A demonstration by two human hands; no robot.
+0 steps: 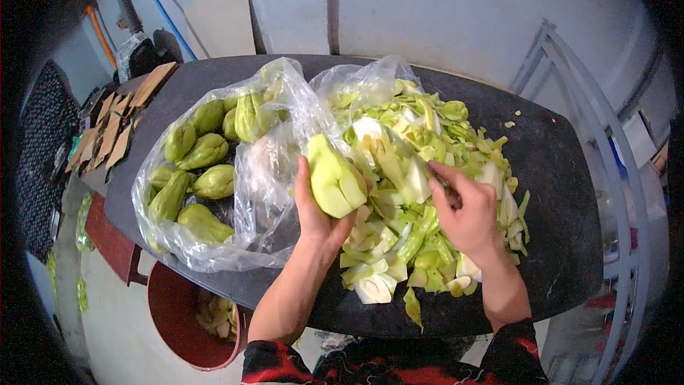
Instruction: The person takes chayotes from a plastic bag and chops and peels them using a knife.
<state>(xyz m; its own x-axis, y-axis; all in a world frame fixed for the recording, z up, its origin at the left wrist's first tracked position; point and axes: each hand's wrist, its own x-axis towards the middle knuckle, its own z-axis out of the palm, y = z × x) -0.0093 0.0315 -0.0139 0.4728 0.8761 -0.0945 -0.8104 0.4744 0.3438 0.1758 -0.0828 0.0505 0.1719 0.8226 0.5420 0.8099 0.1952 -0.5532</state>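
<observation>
My left hand (324,214) is closed around a peeled chayote (333,178), its narrow end tilted up and away from me. Flat cut facets show on its pale green surface. To the right, my right hand (467,207) is closed on a knife with a dark handle (452,198); its blade is hard to tell apart from the peelings behind it. Beneath both hands spreads a heap of green chayote peelings (427,242). Left of my left hand, several unpeeled chayotes (206,151) lie in a clear plastic bag (246,242).
The dark table (563,242) has rounded corners. Below its left front edge stands a reddish-brown bin (167,314) with pale pieces inside. A metal rail (605,121) rises at the right. Pieces of cardboard (114,125) lie at the far left, and a wall (442,14) stands behind.
</observation>
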